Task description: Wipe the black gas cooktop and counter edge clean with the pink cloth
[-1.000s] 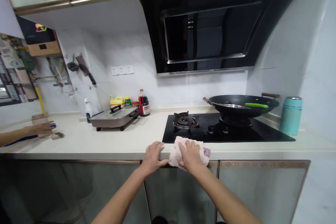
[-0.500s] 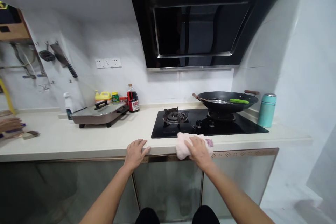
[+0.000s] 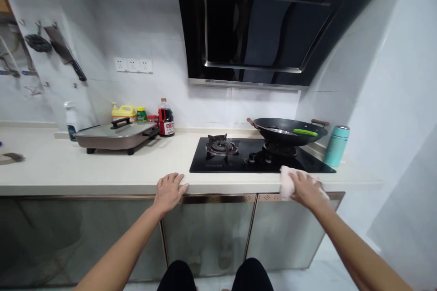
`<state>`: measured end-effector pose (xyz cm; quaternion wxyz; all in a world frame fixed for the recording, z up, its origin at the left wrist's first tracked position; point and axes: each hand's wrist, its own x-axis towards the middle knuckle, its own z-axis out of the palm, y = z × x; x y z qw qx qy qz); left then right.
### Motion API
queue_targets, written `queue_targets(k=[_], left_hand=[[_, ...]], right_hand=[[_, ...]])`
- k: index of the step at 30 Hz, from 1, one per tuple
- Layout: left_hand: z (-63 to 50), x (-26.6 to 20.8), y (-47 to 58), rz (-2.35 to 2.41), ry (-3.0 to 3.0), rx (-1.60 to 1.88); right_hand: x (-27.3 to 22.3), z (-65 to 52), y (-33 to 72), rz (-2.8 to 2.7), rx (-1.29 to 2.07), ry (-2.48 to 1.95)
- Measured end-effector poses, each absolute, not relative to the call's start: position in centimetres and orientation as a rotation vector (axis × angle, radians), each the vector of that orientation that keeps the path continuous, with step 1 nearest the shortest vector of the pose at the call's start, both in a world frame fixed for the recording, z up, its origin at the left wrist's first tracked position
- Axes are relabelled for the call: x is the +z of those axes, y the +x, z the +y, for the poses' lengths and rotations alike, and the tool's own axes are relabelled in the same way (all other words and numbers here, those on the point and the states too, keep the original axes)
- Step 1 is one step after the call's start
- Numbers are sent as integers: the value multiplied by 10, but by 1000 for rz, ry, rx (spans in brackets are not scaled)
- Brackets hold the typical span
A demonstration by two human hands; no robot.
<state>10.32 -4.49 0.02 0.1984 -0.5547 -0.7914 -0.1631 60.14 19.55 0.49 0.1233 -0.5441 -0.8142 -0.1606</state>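
A pale pink cloth [image 3: 287, 183] lies over the front edge of the white countertop [image 3: 136, 166], pressed there under my right hand [image 3: 307, 189]. My right fingers close over the cloth, near the front right part of the black gas stove [image 3: 235, 163]. Farther left, my left hand [image 3: 170, 192] rests on the counter's edge with its fingers spread and nothing in it. Behind the cloth, a black wok [image 3: 290, 131] sits on the right burner, with a green-handled utensil [image 3: 305, 132] lying in it.
A turquoise flask [image 3: 336, 146] stands right of the stove. On the left are an electric pan with a glass lid [image 3: 118, 138], a soy sauce bottle [image 3: 166, 120] and a white spray bottle [image 3: 71, 120]. The black range hood [image 3: 252, 32] hangs above; a cleaver [image 3: 64, 50] hangs on the wall.
My right hand has slid the cloth rightward along the counter edge. My left hand stays on the edge. The view has shifted slightly.
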Motion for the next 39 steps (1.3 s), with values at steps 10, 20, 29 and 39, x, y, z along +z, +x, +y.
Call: queue_targets(k=[10,20,29,39], left_hand=[[-45,2,98,-2180,-1570,-446],[-44,-11,83,-2068,-1611,-514],[-44,-6,93,-2119,-1586,-490],[-42,1,102,-2192,-1554,-411]], right_hand=[[20,66,306,-2696,-306,-784],[-6,140,463,-2563,-343,-935],[8,212,634,-2319,-350,-1780],[11,136,462,-2536,-353,-1443]])
